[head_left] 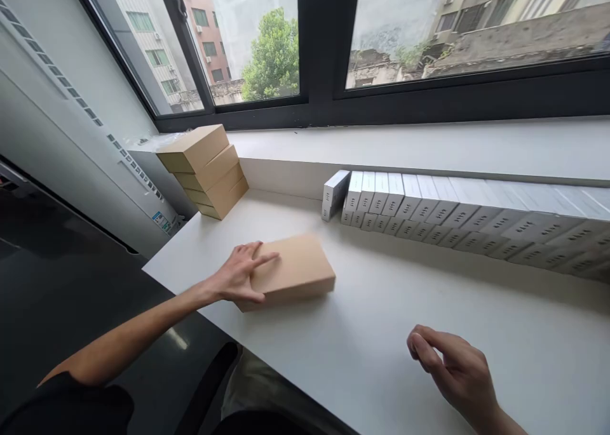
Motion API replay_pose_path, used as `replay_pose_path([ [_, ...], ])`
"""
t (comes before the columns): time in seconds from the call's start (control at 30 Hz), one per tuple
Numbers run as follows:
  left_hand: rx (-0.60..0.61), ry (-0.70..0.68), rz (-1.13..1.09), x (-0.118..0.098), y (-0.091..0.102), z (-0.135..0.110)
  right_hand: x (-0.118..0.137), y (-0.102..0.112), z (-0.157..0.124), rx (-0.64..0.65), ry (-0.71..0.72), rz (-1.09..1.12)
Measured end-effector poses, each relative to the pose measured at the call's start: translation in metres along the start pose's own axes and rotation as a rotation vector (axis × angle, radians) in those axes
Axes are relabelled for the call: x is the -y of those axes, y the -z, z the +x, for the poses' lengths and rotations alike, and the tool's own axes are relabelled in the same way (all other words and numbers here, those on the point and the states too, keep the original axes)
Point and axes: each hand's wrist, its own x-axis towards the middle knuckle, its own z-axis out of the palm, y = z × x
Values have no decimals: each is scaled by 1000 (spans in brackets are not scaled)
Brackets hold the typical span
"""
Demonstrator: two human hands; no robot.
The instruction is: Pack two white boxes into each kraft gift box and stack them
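A flat brown cardboard box [300, 263] lies near the left end of the white table, slightly blurred. My left hand [243, 273] grips its left end, with the thumb at the front side and the fingers over the top. Over the front right part of the table, my right hand [455, 368] is closed, fingers curled in and thumb against them. Nothing shows in it, and it is apart from the box.
Several brown cardboard boxes [210, 174] are stacked at the table's back left corner. Two-tiered rows of slim white boxes [457, 213] run along the back right, below the window sill [381, 146]. The white table's [362, 333] front edge slants before me.
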Motion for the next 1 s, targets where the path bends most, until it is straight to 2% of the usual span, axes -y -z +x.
replay_pose_path([
  [0.1, -140, 240, 37, 37, 20, -4, -15, -12, -6, 32, -10, 7],
  [0.2, -258, 467, 59, 69, 36, 15, -26, -23, -9, 55, 50, 35],
  [0.27, -292, 598, 61, 86, 36, 37, -28, -26, -9, 59, 75, 46],
  [0.33, -315, 664, 82, 99, 24, 56, -26, -24, -10, 57, 67, 40],
  [0.4, -358, 632, 138, 108, 5, 69, -21, -20, -11, 56, 46, 20],
  [0.47, -433, 540, 219, 116, -15, 73, -14, -17, -11, 58, 20, 0],
  [0.57, -531, 401, 308, 128, -33, 74, -7, -15, -8, 59, 8, -1],
  [0.67, -565, 333, 335, 140, -35, 88, -3, -17, -2, 77, 6, 22],
  [0.8, -607, 342, 310, 152, -30, 115, -5, -19, 0, 107, -13, 40],
  [0.9, -673, 358, 294, 148, -30, 118, -9, -19, -3, 120, -14, 47],
  [1.0, -797, 244, 295, 118, -46, 107, -8, -17, -7, 134, -30, 54],
])
